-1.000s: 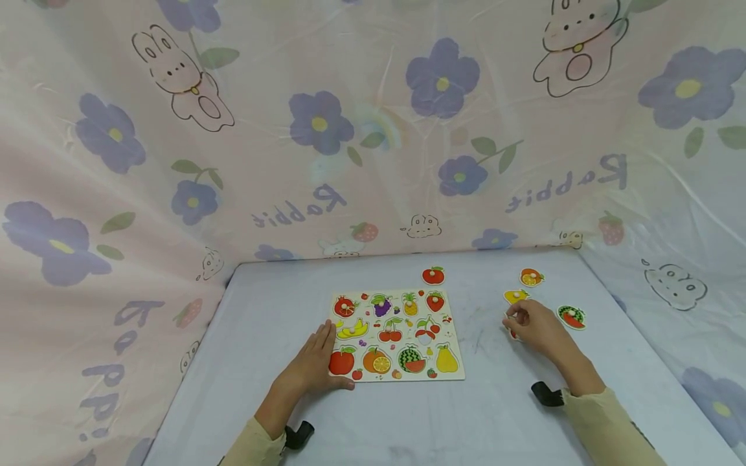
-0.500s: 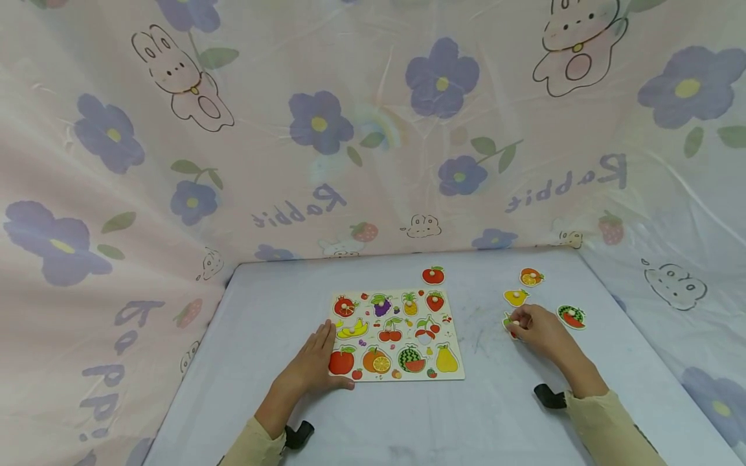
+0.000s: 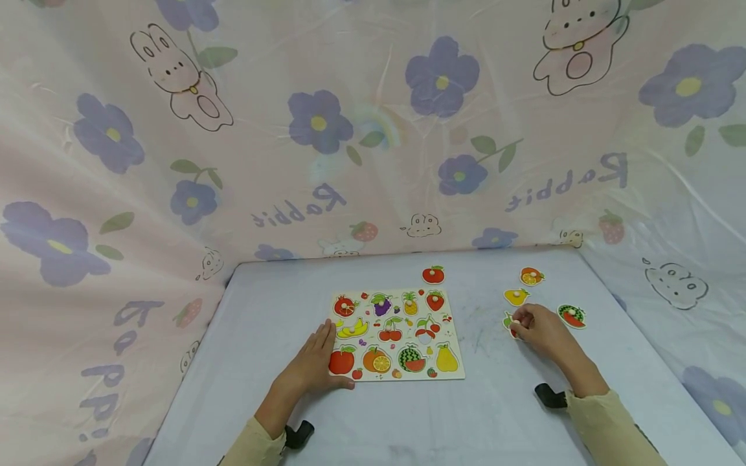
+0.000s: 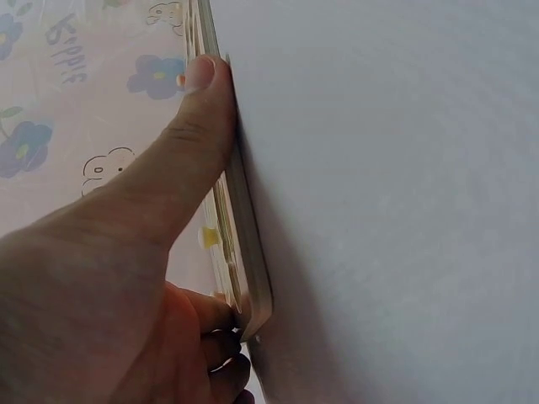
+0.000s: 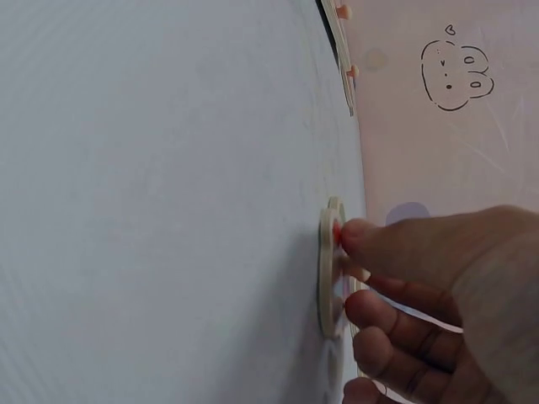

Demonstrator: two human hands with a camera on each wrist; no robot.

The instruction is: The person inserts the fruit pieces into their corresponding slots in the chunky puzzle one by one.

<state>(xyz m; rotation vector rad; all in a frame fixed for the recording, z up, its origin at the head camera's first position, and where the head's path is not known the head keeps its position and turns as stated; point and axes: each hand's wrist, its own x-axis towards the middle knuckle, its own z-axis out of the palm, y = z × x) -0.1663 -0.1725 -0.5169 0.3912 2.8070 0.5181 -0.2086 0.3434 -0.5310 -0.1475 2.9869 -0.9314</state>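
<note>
A wooden fruit puzzle board (image 3: 402,340) lies on the table, some of its fruits bearing small knobs. My left hand (image 3: 315,361) rests at its near left corner, fingers straight along the left side. In the left wrist view the thumb (image 4: 206,109) lies along the board's edge. Off to the right, my right hand (image 3: 539,329) pinches a red-and-green fruit puzzle piece (image 3: 508,321) with thumb and fingertips. The right wrist view shows this piece (image 5: 327,278) edge-on, close over the table; the thumb partly hides the grip.
Loose puzzle pieces lie around: an apple (image 3: 433,275) behind the board, and an orange (image 3: 531,277), a pear (image 3: 515,298) and a watermelon (image 3: 572,317) near the right hand. A patterned curtain (image 3: 373,149) surrounds the white table (image 3: 402,421).
My right hand has shifted slightly right and toward me, uncovering more of the red-and-green piece and the pear. The left hand and board have stayed put.
</note>
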